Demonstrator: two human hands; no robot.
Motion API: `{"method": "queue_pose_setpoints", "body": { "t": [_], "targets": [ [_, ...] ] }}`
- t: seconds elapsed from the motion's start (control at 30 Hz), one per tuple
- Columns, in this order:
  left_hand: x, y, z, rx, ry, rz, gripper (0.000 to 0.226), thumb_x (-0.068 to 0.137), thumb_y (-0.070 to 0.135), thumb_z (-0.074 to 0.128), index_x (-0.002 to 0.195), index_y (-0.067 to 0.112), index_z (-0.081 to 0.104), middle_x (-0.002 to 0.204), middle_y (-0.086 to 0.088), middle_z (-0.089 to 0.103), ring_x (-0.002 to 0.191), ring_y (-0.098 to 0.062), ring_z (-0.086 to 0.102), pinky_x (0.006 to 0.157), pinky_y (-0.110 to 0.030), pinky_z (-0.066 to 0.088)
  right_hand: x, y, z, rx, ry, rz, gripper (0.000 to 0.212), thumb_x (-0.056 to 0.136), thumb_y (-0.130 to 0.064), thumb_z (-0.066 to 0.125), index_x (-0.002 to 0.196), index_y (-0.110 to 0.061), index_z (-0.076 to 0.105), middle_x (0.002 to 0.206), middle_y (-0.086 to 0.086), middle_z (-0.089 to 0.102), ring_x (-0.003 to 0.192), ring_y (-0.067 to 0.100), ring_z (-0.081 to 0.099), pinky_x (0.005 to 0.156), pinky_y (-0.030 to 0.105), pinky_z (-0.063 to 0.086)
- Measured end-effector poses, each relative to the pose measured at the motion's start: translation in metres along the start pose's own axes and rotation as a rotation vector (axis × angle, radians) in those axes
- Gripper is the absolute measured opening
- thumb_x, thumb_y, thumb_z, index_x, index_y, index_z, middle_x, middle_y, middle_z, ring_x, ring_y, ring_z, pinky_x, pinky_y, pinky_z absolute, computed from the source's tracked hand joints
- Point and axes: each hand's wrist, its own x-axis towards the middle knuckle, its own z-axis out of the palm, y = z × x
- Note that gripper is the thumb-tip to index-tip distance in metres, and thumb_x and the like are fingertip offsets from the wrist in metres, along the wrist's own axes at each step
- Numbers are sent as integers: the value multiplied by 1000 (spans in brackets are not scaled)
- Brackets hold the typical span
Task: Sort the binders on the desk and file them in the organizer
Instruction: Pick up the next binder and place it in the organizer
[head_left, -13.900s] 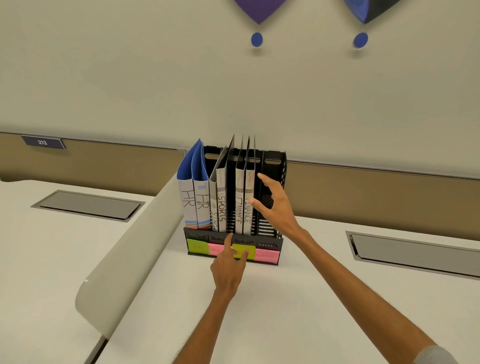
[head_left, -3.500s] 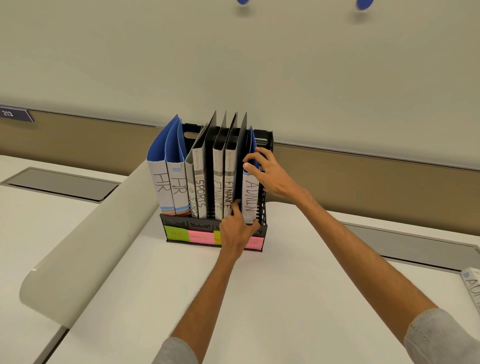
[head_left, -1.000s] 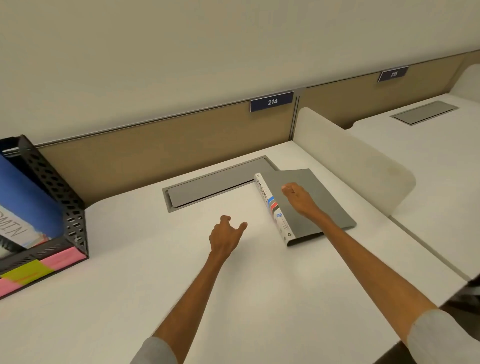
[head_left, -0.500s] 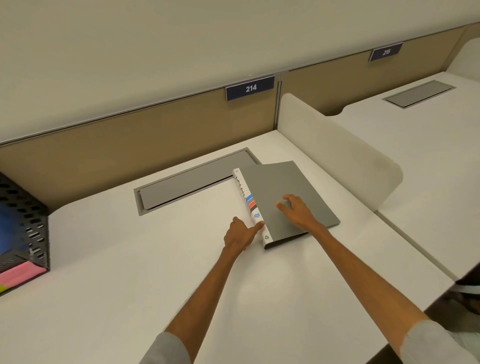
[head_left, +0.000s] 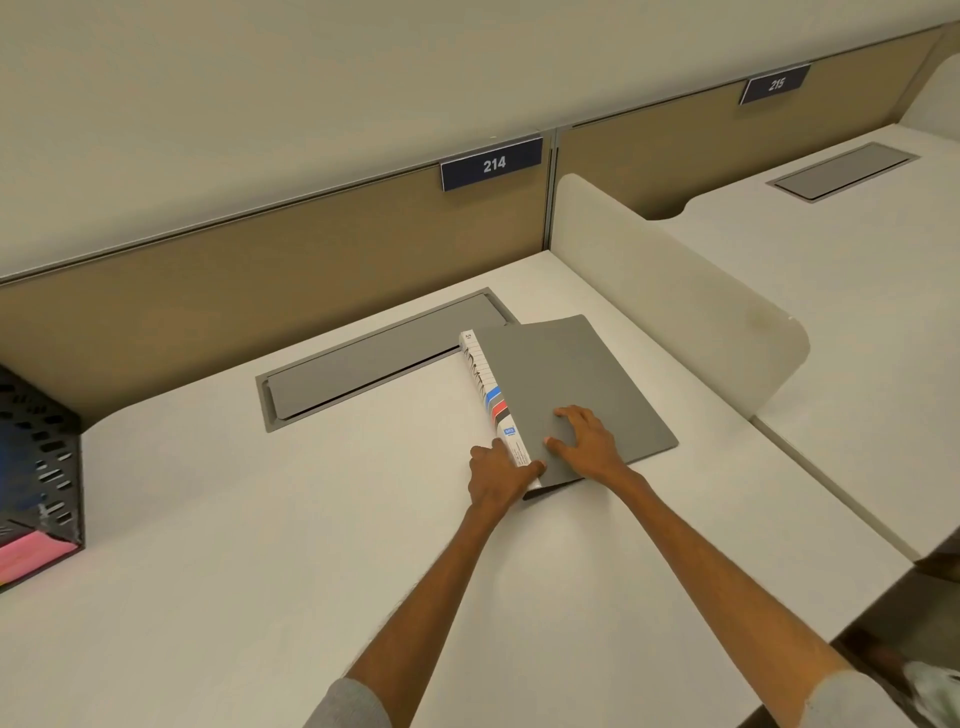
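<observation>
Head view, looking down: I log a flat grey binder with a white labelled spine (head_left: 571, 384) lying on the white desk (head_left: 260, 545), its far end overlapping the end of a grey recessed cable hatch (head_left: 363, 364). I see the left hand (head_left: 501, 475) gripping the near end of the spine, thumb over the cover's edge and fingers curled against the spine. Just beside it, the right hand (head_left: 584, 441) rests spread on the grey cover, holding nothing. At the left frame edge, well apart from the binder, sits the black perforated metal organizer (head_left: 41, 467), with a pink sticky label (head_left: 26, 553) on its front and blue showing inside. A cream rounded divider panel (head_left: 675, 291) stands to the binder's right. A navy plate reading 214 (head_left: 492, 164) is fixed above the back panel.
</observation>
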Motion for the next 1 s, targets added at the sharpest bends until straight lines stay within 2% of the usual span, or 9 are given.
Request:
{"method": "queue_pose_setpoints", "body": {
  "t": [0.1,0.23,0.37,0.5,0.57,0.67,0.73,1.0],
  "targets": [
    [1,-3,0,-152,14,2,67,75,41,79,125,6,51,123,-16,49,116,-30,54,92,-44,53,1,0,-2,5,-26,7,56,92,-32,64,142,-18,43,149,7,38,136,26,38,113,40,31],
    [-1,-5,-1,-334,24,35,67,74,25,82,129,2,51,127,-19,55,115,-33,57,92,-46,54,1,-1,-4,20,-39,12,57,90,-33,66,142,-20,43,148,6,40,134,26,39,112,41,33],
    [-5,-3,-10,-459,22,129,61,78,14,79,129,5,49,124,-14,61,110,-33,62,79,-35,59,1,-4,-9,69,-18,3,56,91,-33,66,142,-21,45,147,5,42,134,25,40,112,42,34],
    [-9,-1,-25,-552,35,144,76,75,14,82,140,8,42,121,-13,61,107,-33,64,83,-41,59,2,-6,-16,169,18,-17,44,96,-33,60,136,-17,53,142,7,48,132,24,43,113,39,34],
    [-12,-4,-32,-607,78,153,80,74,13,83,142,10,40,119,-11,60,107,-32,64,79,-35,60,3,-10,-19,208,24,-32,41,97,-34,57,134,-15,55,138,7,51,129,22,46,112,37,36],
    [-23,-3,-47,-783,135,137,98,73,8,83,152,13,25,127,-12,60,107,-24,64,70,-24,59,3,-19,-24,264,62,-87,36,98,-35,55,128,-16,58,131,5,56,123,20,51,106,31,40],
    [-30,1,-58,-881,149,146,102,73,5,83,153,15,21,128,-11,62,104,-23,66,65,-22,59,4,-28,-27,279,104,-129,33,99,-37,51,126,-19,59,126,3,58,120,19,53,101,26,40],
    [-50,8,-109,-1024,251,226,102,71,-4,80,153,15,23,129,-12,63,100,-15,67,70,-27,60,17,-87,-46,304,143,-288,45,98,-52,43,139,-34,44,135,5,47,122,18,51,103,42,47]
  ]
}}
